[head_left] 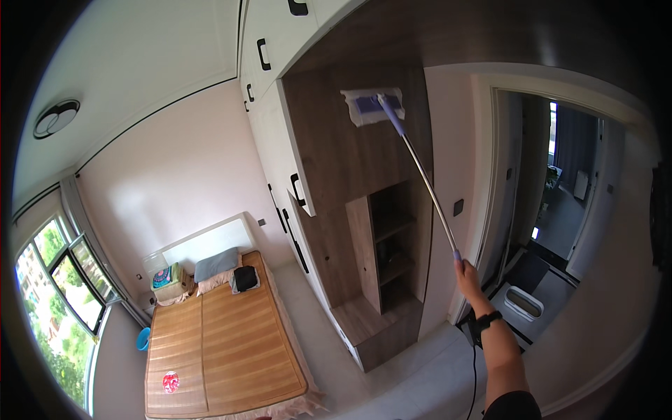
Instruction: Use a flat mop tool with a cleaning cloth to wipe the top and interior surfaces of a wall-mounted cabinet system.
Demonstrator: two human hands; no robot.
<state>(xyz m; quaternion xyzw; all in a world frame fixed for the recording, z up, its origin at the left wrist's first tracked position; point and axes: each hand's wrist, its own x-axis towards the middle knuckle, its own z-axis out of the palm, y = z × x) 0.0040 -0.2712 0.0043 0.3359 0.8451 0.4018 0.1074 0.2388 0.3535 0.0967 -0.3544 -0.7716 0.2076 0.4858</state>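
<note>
My right hand (467,277) is closed around the lower end of a long flat mop (429,185), which has a silver pole and purple fittings. The pole slants up and to the left. At its top, the purple flat head with a whitish cloth (355,117) lies against the upper brown wood panel (318,150) of a built-in cabinet. A dark band circles my right wrist. My left hand is out of the picture.
Below the panel are open shelves (393,245) and a wooden ledge (364,323). White cupboard doors (260,133) adjoin on the left. A bed with a bamboo mat (234,350) stands lower left, near an open window (77,283). On the right is a doorway (493,175); a dark cable (474,378) hangs beside my forearm.
</note>
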